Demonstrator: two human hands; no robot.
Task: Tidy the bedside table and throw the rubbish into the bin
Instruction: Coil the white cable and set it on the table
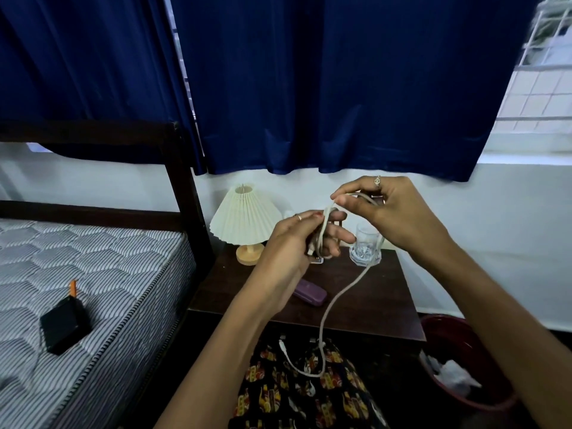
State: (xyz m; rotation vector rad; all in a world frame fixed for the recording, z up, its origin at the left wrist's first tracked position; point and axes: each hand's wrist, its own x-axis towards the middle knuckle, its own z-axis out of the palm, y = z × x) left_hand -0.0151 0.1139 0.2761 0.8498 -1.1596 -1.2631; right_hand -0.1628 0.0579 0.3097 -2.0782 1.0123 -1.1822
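A white cable (331,305) is wound in loops around the fingers of my left hand (297,243), held above the dark wooden bedside table (365,292). My right hand (390,209) pinches the cable just above those loops. The loose end hangs down past the table's front edge to a plug near my patterned clothing. On the table stand a cream pleated lamp (246,221) and a clear glass (366,246), and a purple case (309,293) lies near the front. A dark red bin (445,335) with crumpled white rubbish sits on the floor at the right.
A bed with a striped mattress (93,274) and dark frame fills the left. A black box (65,325) and an orange stick (73,287) lie on it. Blue curtains (309,88) hang behind the table, and a window shows at the upper right.
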